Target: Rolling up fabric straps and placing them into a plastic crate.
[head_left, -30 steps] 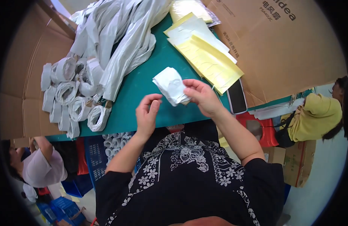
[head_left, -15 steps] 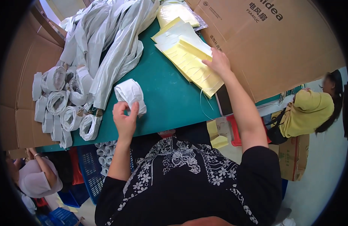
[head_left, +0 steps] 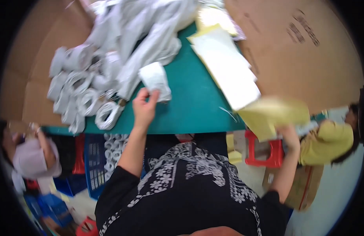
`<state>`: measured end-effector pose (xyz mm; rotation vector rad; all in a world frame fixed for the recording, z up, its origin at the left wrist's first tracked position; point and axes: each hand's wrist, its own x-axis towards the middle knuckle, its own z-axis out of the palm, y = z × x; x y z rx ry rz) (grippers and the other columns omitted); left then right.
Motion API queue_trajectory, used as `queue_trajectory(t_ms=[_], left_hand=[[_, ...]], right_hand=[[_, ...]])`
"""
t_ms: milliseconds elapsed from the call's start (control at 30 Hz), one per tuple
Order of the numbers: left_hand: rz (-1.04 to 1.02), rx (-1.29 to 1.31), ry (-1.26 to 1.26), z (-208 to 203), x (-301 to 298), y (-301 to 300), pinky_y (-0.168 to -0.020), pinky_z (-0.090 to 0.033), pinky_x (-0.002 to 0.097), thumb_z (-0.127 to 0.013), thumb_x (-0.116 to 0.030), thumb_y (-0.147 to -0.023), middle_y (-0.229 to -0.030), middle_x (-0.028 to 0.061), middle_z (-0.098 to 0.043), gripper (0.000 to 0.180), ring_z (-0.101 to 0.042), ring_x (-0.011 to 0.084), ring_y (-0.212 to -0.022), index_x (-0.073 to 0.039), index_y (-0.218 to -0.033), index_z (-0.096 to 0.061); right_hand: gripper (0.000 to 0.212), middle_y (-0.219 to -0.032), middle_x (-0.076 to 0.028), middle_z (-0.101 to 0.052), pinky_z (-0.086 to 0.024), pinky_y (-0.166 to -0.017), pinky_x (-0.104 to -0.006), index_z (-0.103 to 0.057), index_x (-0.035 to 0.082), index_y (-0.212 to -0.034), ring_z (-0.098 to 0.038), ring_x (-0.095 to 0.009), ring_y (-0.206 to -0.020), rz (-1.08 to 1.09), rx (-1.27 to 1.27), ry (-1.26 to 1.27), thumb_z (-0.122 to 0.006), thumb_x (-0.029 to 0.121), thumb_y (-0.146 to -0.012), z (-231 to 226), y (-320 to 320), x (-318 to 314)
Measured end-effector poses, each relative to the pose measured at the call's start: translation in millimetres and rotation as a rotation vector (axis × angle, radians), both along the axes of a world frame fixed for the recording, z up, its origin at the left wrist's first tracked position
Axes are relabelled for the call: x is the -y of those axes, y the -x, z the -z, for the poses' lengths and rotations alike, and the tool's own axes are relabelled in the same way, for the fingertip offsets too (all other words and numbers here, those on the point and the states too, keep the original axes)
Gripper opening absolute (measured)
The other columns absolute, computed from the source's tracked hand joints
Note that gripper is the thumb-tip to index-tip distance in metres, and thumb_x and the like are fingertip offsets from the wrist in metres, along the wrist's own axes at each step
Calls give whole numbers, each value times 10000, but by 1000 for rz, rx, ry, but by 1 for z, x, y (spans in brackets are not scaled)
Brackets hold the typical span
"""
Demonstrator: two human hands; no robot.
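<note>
My left hand (head_left: 145, 107) pinches a flat roll of white strap (head_left: 155, 78) between thumb and fingers, just above the green table (head_left: 190, 88). Out past the table's right front edge, my right hand (head_left: 288, 137), smeared by motion, is closed on a yellow paper sheet (head_left: 274, 114). The sheet is blurred and bent. To its left lies a stack of paper (head_left: 227, 70), its top white and a yellow edge showing along its left side. Thin white strings (head_left: 228, 113) stick out by the stack's near end.
Several rolled white straps (head_left: 77, 80) are piled at the left, with long loose white straps (head_left: 138, 35) behind them. A cardboard panel (head_left: 284, 67) stands at the right. Below the table are a blue basket (head_left: 95, 169) and a red stool (head_left: 264, 151). Other people are at both sides.
My right hand has pulled a yellow sheet off the stack toward the right and nearer me, baring a white top. My left hand still holds the roll; the whole view has shifted.
</note>
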<state>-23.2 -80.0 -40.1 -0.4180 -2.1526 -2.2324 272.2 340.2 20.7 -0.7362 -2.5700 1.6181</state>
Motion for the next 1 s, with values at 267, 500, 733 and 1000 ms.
queue_trajectory(t_ms=[267,500,733,1000], left_hand=[[-115,-195,195,-5,23,-19,-793,-411,303,-640,-174,-817,-868,92,-602,198,-544,221,-854,-16,-936,-621],[-43,-503,338,-25,-17,-53,-753,-387,367,-609,-100,-788,-941,124,-526,189,-486,287,-874,-9,-934,-530],[97,-996,501,-26,-125,-81,-850,-316,417,-665,-201,-711,-925,77,-550,238,-507,245,-918,-75,-873,-546],[-4,-918,1610,-34,-95,21,-816,-365,374,-653,-307,-766,-876,61,-580,268,-541,205,-890,-82,-904,-606]], right_hand=[[257,-800,-43,-603,-409,-452,-237,-540,91,-1115,-520,-103,-576,668,460,423,-586,177,-877,187,-257,10],[351,-1157,-65,-555,-461,-824,-338,-466,42,-1217,-556,-196,-997,593,-282,664,-537,124,-884,234,-106,33],[254,-1065,-29,-578,-558,-693,-344,-438,141,-1206,-601,-146,-873,618,-529,811,-434,207,-961,155,-21,84],[347,-1257,-69,-487,-396,-954,-412,-355,131,-1307,-495,-192,-1118,653,-563,789,-399,212,-972,215,-14,138]])
